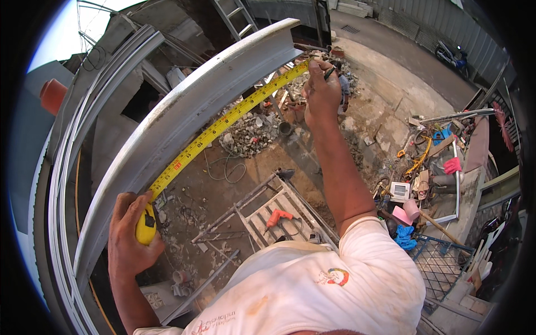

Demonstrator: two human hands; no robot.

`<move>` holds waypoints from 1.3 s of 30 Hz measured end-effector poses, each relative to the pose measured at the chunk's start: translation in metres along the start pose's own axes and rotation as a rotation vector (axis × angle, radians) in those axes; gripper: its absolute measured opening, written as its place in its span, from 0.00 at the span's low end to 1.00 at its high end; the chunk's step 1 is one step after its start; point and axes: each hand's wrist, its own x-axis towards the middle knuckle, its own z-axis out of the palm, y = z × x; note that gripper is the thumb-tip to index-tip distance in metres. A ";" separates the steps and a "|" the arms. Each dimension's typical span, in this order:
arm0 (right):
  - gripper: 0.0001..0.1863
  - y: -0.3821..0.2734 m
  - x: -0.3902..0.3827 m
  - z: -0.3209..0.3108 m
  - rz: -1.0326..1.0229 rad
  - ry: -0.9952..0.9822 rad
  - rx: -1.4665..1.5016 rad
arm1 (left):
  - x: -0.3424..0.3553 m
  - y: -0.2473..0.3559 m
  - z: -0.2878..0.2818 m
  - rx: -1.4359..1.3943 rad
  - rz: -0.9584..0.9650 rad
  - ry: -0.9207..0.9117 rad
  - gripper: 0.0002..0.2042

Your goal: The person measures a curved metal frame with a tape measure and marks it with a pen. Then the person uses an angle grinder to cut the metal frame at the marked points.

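Note:
A long grey steel beam with raised flanges curves across the view, from the lower left to the top middle. Along its near side runs the yellow blade of a tape measure, pulled out between my hands. My left hand is closed around the yellow tape measure case, its fingers against the beam. At the far end of the beam, my right hand pinches the tip of the blade. A dark, thin pen-like stick also pokes out from those fingers.
Far below stands a slatted wooden platform with a red-orange drill on it. Rubble and a person are beyond. Pale metal rails run left of the beam; a ladder rises behind it. Clutter with a blue cloth lies right.

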 end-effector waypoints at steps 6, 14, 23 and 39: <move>0.10 0.002 0.009 0.006 -0.019 -0.003 0.006 | 0.002 -0.003 0.003 -0.008 -0.028 0.006 0.34; 0.12 0.003 0.013 0.009 -0.072 -0.019 -0.003 | 0.005 -0.009 0.003 0.042 -0.052 -0.034 0.35; 0.15 -0.012 0.002 -0.004 -0.484 -0.132 -0.070 | 0.011 -0.012 0.002 0.025 -0.068 -0.061 0.37; 0.17 -0.006 -0.016 0.004 -0.668 -0.266 -0.154 | 0.020 -0.014 -0.014 -0.020 -0.083 -0.124 0.34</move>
